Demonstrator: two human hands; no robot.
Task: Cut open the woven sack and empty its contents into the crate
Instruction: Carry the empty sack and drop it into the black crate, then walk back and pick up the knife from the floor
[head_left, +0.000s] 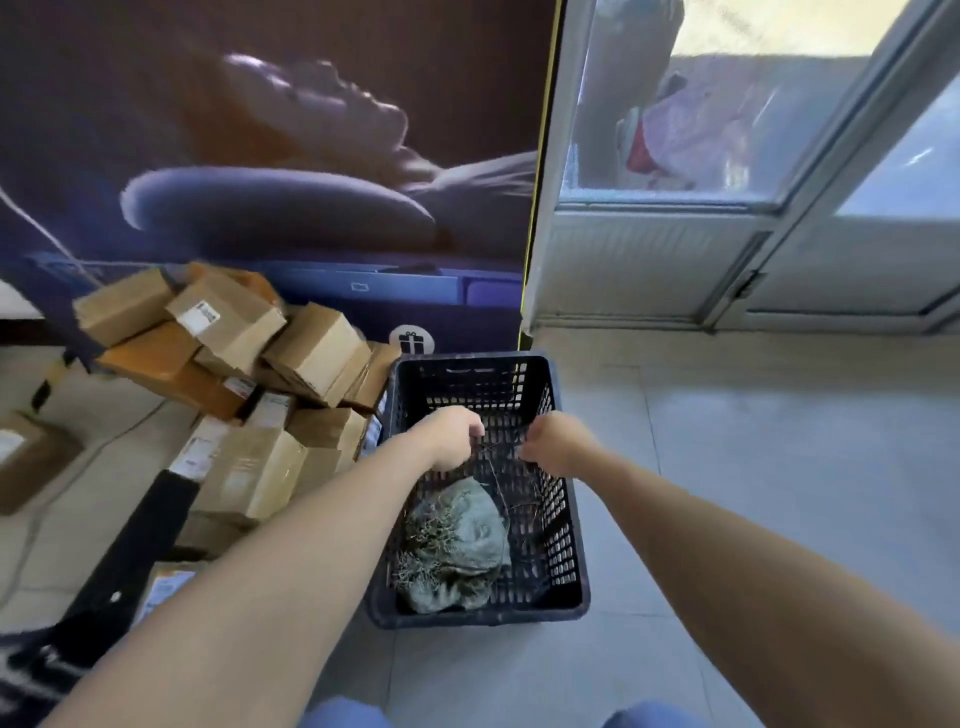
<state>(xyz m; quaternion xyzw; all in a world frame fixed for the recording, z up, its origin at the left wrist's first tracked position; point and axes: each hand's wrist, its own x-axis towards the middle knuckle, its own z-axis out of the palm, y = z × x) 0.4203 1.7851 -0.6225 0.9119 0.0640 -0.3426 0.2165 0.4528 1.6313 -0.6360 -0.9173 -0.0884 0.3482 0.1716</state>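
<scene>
A dark perforated plastic crate (566, 525) stands on the tiled floor in front of me. In it lies a crumpled grey-green woven sack (467, 535) with frayed threads and dry strands around it. My left hand (453, 436) and my right hand (557, 441) hover over the crate's middle, both with fingers closed. Thin thread-like strands (496, 462) run between the two hands and hang down toward the sack. Whether the strands belong to the sack I cannot tell.
A pile of cardboard boxes (244, 384) lies left of the crate, against a large printed poster panel (270, 156). A black object (130, 551) lies on the floor at lower left. A glass door (753, 197) is behind right, with tiled floor (779, 467) beside the crate.
</scene>
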